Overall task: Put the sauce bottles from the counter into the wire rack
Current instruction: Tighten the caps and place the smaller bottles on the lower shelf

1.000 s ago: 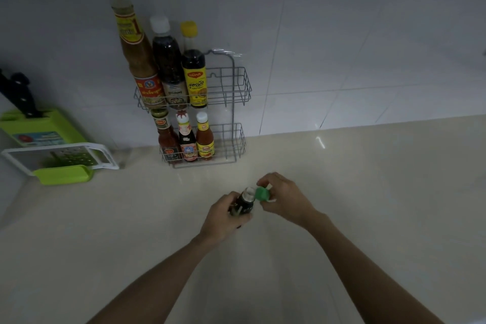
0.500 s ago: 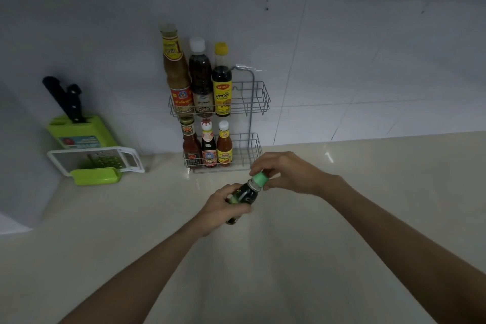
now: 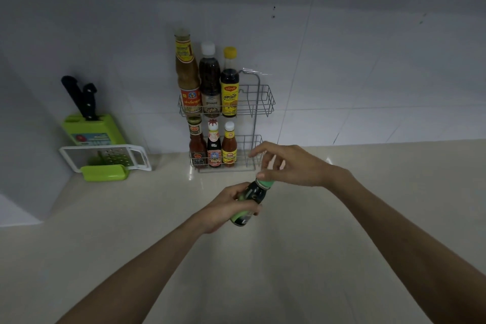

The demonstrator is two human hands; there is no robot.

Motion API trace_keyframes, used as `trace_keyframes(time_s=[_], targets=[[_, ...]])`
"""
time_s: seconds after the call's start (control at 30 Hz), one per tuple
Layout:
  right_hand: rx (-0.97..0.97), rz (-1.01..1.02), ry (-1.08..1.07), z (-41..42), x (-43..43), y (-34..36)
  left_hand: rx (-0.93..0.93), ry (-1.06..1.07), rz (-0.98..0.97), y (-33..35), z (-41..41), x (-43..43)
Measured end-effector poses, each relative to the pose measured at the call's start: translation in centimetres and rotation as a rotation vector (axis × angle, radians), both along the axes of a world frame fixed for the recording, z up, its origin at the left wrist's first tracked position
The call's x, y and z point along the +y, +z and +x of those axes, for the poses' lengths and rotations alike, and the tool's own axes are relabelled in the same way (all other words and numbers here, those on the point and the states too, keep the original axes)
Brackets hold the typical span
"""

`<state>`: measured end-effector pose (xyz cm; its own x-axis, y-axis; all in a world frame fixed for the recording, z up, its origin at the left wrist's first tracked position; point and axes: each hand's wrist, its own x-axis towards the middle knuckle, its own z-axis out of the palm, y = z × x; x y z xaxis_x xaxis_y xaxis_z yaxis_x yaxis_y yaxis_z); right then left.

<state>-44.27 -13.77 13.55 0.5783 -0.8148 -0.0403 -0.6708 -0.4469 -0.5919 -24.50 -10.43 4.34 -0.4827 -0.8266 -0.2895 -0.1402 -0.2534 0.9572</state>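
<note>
My left hand (image 3: 228, 207) grips a small dark sauce bottle (image 3: 252, 197) with a green label, held tilted above the counter. Its green cap (image 3: 265, 182) points up and right, and my right hand (image 3: 288, 164) has thumb and fingers on that cap, the other fingers spread. Just behind stands the two-tier wire rack (image 3: 259, 102) against the tiled wall. Three tall bottles (image 3: 209, 79) fill the left of its upper shelf, three small bottles (image 3: 213, 147) the left of its lower shelf. The right end of both shelves holds nothing.
At the left by the wall stand a green knife block (image 3: 92, 130) with black-handled knives and a white-framed grater (image 3: 105, 156) over a green tray. The beige counter (image 3: 368, 205) stretches right and toward me. A white wall corner juts in at far left.
The cap was off the bottle a second ago and now sits on its neck. Both hands have carried the bottle up and closer to the rack, and the view has shifted left.
</note>
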Motion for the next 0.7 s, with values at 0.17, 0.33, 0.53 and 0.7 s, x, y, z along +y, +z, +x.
trace_keyframes(time_s=[0.17, 0.33, 0.53, 0.7], targets=[[0.225, -0.038, -0.101, 0.1, -0.2, 0.4, 0.068, 0.034, 0.013, 0.5, -0.7, 0.3], [0.151, -0.120, -0.048, 0.3, 0.3, 0.5, 0.086, 0.000, 0.033, 0.8, -0.2, 0.3], [0.255, -0.398, 0.095, 1.2, 1.0, 0.4, 0.238, -0.145, 0.275, 1.6, 0.4, 0.8], [0.138, -0.419, -0.087, 2.2, 1.0, -1.8, -0.056, -0.098, 0.020, 2.2, -0.5, 1.0]])
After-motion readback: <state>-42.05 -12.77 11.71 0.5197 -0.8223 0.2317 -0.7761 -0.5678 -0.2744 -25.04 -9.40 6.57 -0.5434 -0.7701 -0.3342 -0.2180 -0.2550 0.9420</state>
